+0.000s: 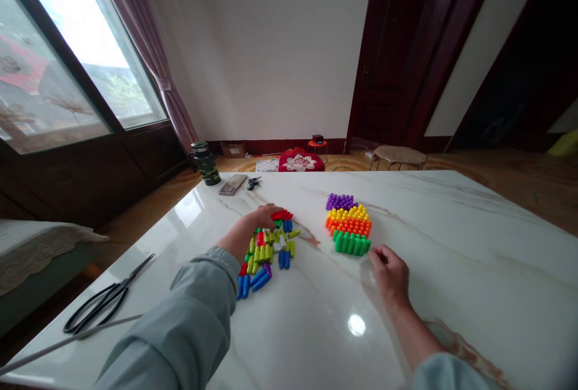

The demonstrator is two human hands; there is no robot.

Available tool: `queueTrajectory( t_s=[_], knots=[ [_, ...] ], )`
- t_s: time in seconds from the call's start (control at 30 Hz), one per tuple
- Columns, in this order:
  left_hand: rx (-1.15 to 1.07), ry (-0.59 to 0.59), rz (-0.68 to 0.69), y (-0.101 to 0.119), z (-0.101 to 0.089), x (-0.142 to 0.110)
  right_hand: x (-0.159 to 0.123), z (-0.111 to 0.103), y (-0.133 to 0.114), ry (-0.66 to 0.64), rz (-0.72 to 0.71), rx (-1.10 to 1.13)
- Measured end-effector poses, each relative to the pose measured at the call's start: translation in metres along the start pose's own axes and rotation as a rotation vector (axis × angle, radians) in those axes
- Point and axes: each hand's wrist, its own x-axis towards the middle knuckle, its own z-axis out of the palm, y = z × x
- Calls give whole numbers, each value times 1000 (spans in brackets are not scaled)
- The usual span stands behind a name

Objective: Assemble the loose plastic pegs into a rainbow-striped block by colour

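Note:
My left hand (pixel 262 218) reaches over the far left side of a loose pile of plastic building pieces. Its fingers stretch toward red pieces (pixel 282 215) at the pile's far end; the fingertips are partly hidden. Lime-green pieces (pixel 263 254), blue pieces (pixel 261 280) and a few white ones lie closer in. My right hand (pixel 391 272) is closed, thumb against curled fingers, beside the right end of a row of green pieces (pixel 352 244). What it pinches, if anything, is hidden. Behind that row lie orange (pixel 348 225), yellow (pixel 352 212) and purple pieces (pixel 341 201), grouped by colour.
Black-handled scissors (pixel 108 300) lie at the left of the white marble-patterned table (pixel 307 330), near a thin grey strip (pixel 72 343). A camouflage flask (pixel 205 163), a phone (pixel 233 185) and keys (pixel 253 183) sit at the far left. A round stool (pixel 399 155) stands beyond the table.

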Motion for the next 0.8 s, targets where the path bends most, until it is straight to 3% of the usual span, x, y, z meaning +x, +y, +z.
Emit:
queueTrajectory(
  t_s=[0.17,0.57,0.8],
  knots=[
    [76,-86,29,0,1,18,0,0,0,-12,2,2],
    [146,41,29,5,17,7,-1,1,-2,-7,-9,-27],
    [143,30,-34,9,11,3,-1,2,-4,-9,16,-50]
  ],
)
